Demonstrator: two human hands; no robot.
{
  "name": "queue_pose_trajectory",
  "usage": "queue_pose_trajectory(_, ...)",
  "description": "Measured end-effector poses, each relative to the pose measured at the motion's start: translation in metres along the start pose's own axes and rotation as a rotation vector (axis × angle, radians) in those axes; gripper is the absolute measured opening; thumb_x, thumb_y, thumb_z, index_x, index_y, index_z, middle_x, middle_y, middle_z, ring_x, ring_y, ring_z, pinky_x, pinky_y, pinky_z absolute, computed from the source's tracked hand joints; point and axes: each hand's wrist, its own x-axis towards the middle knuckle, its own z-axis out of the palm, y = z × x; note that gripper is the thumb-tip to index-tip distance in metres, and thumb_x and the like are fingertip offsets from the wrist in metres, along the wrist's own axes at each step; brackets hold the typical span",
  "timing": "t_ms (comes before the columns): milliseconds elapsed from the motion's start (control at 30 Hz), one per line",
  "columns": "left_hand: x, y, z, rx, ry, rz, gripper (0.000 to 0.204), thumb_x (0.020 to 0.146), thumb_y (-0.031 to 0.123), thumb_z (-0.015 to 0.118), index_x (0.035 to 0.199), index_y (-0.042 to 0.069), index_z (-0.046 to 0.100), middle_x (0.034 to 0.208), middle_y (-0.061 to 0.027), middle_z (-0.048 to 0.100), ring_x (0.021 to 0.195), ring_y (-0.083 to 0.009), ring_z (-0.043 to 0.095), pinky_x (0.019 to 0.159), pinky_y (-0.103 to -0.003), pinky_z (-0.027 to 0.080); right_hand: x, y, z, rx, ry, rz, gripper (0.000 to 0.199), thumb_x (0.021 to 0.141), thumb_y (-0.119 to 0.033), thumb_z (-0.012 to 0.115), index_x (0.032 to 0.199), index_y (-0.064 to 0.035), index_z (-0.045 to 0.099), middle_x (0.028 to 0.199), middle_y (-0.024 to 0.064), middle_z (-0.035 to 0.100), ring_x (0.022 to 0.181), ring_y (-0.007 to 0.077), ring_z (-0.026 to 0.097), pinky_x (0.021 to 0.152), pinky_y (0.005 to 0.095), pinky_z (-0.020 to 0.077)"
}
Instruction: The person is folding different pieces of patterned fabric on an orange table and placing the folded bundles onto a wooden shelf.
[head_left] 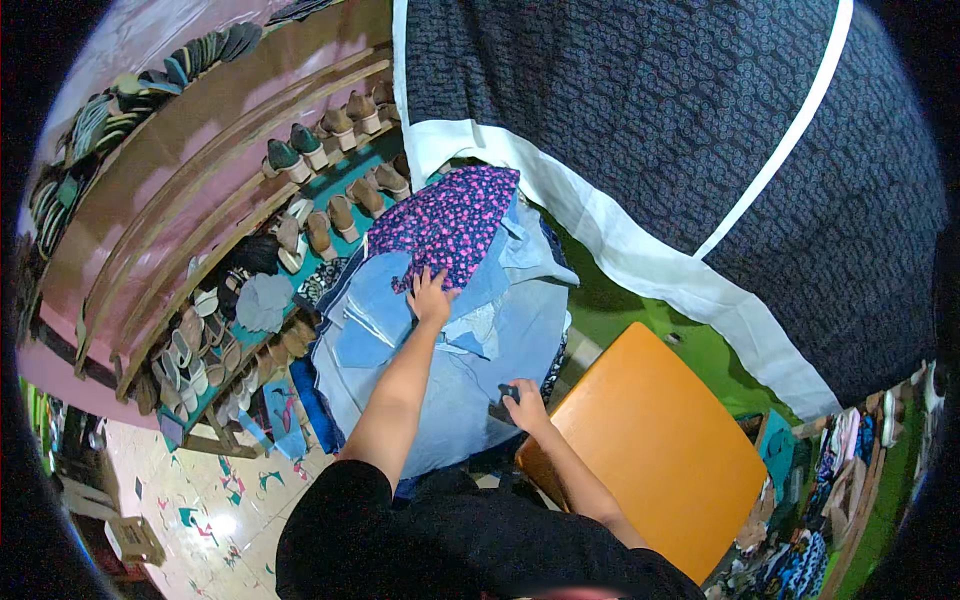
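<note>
Before me lies a stack of pale blue denim cloth (470, 400), with smaller cut denim pieces (375, 285) on top. A dark blue floral cloth with pink flowers (455, 220) covers the far part of the stack. My left hand (431, 300) rests with fingers spread at the floral cloth's near edge, where it meets the denim. My right hand (526, 408) is low over the denim's right side, its fingers closed around a small dark object (509, 391) whose kind I cannot make out.
An orange stool or tabletop (655, 445) stands close on the right. Wooden shelves with several shoes (340, 215) line the left. A dark patterned curtain with a white border (640, 110) hangs at the far right. Scraps (235, 490) litter the tiled floor.
</note>
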Motion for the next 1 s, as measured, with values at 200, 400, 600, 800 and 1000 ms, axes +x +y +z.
queue_pose_trajectory(200,0.033,-0.028,-0.008,-0.472,0.252,-0.134,0.022,0.085,0.023,0.038,0.087,0.004,0.051,0.078,-0.0189,0.055,0.073,-0.0362,0.053,0.062,-0.040,0.040,0.006,0.000,-0.003,0.067,0.050,0.074,0.029,0.071,-0.014,0.058,0.095,0.0003,0.049,0.096,0.0164,0.047,0.080,0.0234,0.051,0.071,0.0323,0.0423)
queue_pose_trajectory(400,-0.032,0.041,-0.081,-0.906,0.254,0.160,0.026,0.087,0.019,0.034,0.077,-0.002,0.044,0.064,-0.0155,0.043,0.059,-0.0220,0.043,0.057,-0.032,0.036,0.043,-0.006,-0.027,0.306,0.149,0.183,0.034,0.081,-0.030,0.048,0.100,-0.0023,0.047,0.093,0.0063,0.051,0.075,0.0148,0.051,0.067,0.0288,0.0412)
queue_pose_trajectory(600,-0.128,0.065,-0.096,-1.045,-0.203,0.228,0.022,0.087,0.020,0.035,0.083,0.001,0.045,0.057,-0.0098,0.038,0.051,-0.0146,0.037,0.049,-0.030,0.034,0.086,-0.081,-0.059,1.080,-0.051,0.407,0.053,0.083,-0.047,0.032,0.114,-0.0049,0.042,0.110,0.0096,0.047,0.091,0.0196,0.049,0.075,0.0301,0.0413)
queue_pose_trajectory(800,-0.148,0.052,-0.082,-0.867,-0.474,0.418,0.019,0.086,0.016,0.037,0.084,0.000,0.047,0.065,-0.0031,0.044,0.060,-0.0105,0.042,0.054,-0.027,0.036,0.162,-0.096,-0.064,0.868,0.112,0.258,0.049,0.080,-0.033,0.049,0.113,0.0029,0.042,0.108,0.0118,0.049,0.097,0.0176,0.047,0.084,0.0278,0.0346)
queue_pose_trajectory(1000,-0.144,0.019,-0.069,-1.091,0.065,0.160,0.020,0.080,0.009,0.046,0.098,0.002,0.042,0.090,-0.0070,0.043,0.082,-0.0156,0.043,0.074,-0.029,0.035,0.225,-0.139,-0.085,1.031,0.003,0.203,0.031,0.084,-0.017,0.042,0.110,0.0002,0.040,0.102,0.0080,0.052,0.090,0.0190,0.050,0.082,0.0332,0.0388)
